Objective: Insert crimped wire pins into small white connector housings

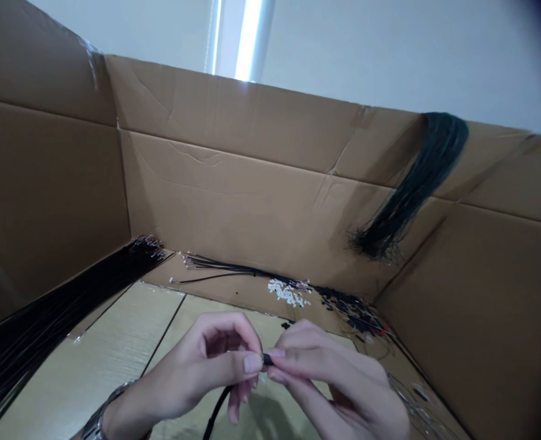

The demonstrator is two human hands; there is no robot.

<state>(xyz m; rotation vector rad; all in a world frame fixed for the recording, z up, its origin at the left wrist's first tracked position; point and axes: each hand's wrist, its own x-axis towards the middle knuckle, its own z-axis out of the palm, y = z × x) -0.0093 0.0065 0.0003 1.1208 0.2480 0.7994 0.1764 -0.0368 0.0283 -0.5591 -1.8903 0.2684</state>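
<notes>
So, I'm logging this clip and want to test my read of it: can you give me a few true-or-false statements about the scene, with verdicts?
1. The left hand and right hand pinch a small black piece between their fingertips, and a black wire trails below the left hand. True.
2. A bundle of black wires hangs over the cardboard wall on the right. True.
3. The small white pieces sit in a red tray. False: they lie in a loose heap at the foot of the back wall.
4. The left wrist is bare. False: it wears a metal watch.
</notes>
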